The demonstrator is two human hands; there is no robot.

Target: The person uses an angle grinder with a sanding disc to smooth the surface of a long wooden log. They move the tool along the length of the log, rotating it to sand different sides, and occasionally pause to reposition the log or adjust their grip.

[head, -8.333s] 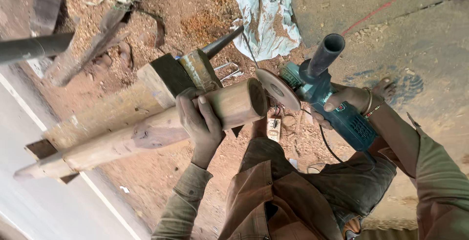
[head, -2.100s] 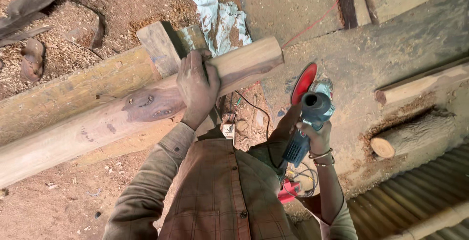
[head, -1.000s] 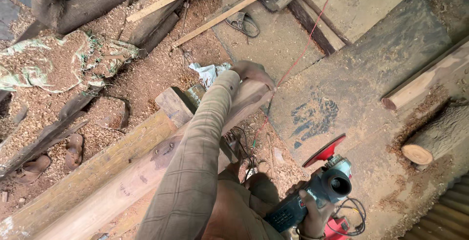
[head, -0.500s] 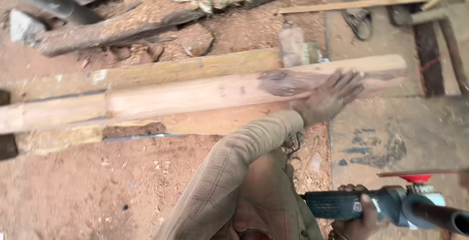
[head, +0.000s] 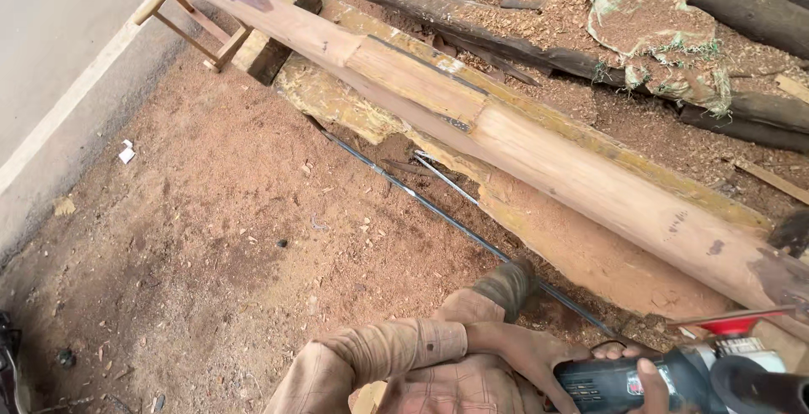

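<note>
While I look down, both my hands meet on the dark blue-green angle grinder with a red guard (head: 674, 376) at the bottom right of the frame. My left hand (head: 527, 355) has its grip closed around the rear of the grinder body, and my right hand (head: 645, 376) has its grip closed further forward; only some fingers show. Just above the grinder, the long pale rounded wooden beam (head: 506, 136) runs from the upper left to the right edge, lying on a yellowish plank (head: 573, 245) over the sawdust-covered floor (head: 219, 212).
</note>
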